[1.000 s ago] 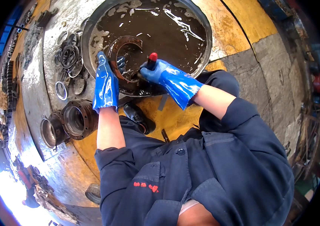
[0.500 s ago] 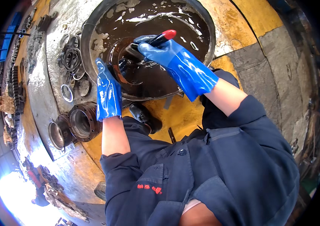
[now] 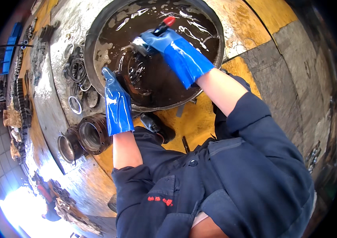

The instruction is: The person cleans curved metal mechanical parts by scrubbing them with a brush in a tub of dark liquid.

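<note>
My right hand (image 3: 158, 41), in a wet blue rubber glove, grips a brush (image 3: 169, 21) by its black handle with a red end. Its head is blurred by motion, above dark liquid in a round black tub (image 3: 93, 33). A round, ring-like metal part (image 3: 142, 95) lies partly sunk in that liquid. My left hand (image 3: 115, 93), gloved the same way, is at the tub's near left rim, against the side of the ring-like part and seemingly gripping it. Some of its fingers are hidden by the glove and the part.
Left of the tub lie several seal rings (image 3: 77, 71) and a bright metal ring (image 3: 75, 105). A flanged cylindrical housing (image 3: 93, 135) and a smaller metal collar (image 3: 68, 147) stand nearer me. My shoe (image 3: 158, 127) is close to the tub's near side.
My right hand has moved slightly up and left with the brush, whose head is now raised and more blurred. My left hand stays by the ring-like part. The whole view has shifted slightly.
</note>
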Demonstrator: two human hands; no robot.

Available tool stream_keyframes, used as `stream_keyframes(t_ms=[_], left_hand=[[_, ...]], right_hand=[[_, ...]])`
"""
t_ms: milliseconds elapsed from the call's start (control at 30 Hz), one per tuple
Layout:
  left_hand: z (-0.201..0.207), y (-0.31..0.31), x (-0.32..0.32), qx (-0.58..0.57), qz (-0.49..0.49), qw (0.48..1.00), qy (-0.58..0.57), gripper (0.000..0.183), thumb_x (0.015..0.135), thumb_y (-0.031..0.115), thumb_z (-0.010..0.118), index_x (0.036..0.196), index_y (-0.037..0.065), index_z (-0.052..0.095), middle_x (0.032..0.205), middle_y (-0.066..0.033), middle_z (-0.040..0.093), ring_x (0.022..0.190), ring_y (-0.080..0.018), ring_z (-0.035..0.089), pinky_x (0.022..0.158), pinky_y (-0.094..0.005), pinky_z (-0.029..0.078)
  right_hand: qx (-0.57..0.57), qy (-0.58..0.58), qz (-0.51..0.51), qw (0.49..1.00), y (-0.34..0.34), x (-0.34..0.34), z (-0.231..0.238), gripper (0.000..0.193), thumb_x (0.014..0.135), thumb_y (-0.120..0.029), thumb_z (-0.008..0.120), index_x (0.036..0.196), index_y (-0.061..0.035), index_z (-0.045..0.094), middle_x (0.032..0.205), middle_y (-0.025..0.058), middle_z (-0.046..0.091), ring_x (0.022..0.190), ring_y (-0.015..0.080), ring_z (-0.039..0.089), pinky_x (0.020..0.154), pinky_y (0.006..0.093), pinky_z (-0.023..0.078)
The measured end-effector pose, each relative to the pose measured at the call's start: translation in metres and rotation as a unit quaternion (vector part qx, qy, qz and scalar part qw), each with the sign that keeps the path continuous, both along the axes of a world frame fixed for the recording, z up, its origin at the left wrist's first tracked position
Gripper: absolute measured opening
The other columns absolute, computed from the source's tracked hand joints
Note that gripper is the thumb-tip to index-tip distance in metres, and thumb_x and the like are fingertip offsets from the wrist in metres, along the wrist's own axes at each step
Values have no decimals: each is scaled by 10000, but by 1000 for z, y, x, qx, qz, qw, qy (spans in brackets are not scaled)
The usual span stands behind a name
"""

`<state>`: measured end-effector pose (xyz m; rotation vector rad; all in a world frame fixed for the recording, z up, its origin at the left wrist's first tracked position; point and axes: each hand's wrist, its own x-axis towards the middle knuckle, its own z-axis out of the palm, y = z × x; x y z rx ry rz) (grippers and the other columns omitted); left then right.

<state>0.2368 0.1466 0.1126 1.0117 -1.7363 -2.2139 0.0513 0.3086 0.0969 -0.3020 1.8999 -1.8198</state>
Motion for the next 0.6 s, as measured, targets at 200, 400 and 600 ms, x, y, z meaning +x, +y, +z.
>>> stream_keyframes(t_ms=[200,400,600], left_hand=[[15,14,-28,-37,-73,997,-4,622,1055,421,657,1439,-61,570,1333,-195,681,1127,-304,708,888,-416,613],[54,4,-88,-103,-276,946,-133,545,993,355,741,1321,-70,654,1175,-187,740,1074,-279,726,909,-401,613],[22,-62,-167,-399,-562,724,-25,303,1017,198,607,1192,47,802,1079,-123,806,1009,-232,774,966,-362,597]], right_hand=[[12,-84,-17,996,34,-1,-38,302,987,-328,664,884,-63,768,785,8,714,716,119,651,678,317,526],[195,-104,-33,975,32,6,-26,403,923,-385,648,1074,-36,780,1018,208,782,971,367,760,861,434,571],[179,-102,6,979,46,-2,11,393,908,-369,671,1114,-55,786,1066,216,781,1044,390,746,917,455,570]])
